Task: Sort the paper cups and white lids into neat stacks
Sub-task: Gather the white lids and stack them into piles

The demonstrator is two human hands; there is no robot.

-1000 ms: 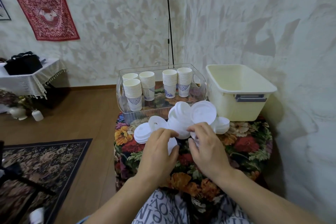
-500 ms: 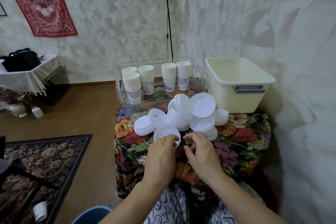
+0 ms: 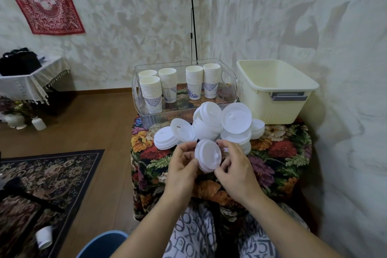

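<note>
Both hands [image 3: 206,163] pinch what looks like several nested lids [image 3: 207,158]; uneven squeezing could topple the leaning pile [image 3: 209,123] behind.

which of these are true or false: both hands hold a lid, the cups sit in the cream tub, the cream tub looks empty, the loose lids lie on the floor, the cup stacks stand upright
1. Both hands hold a lid. True: the left hand and the right hand grip the held lids between them, a thin nested pair or so.
2. The cups sit in the cream tub. False: the cup stacks stand in the clear tray.
3. The cream tub looks empty. True: nothing shows inside the cream tub, as far as its inside can be seen.
4. The loose lids lie on the floor. False: the lid pile rests on the floral cloth in front of the tray.
5. The cup stacks stand upright. True.
</note>
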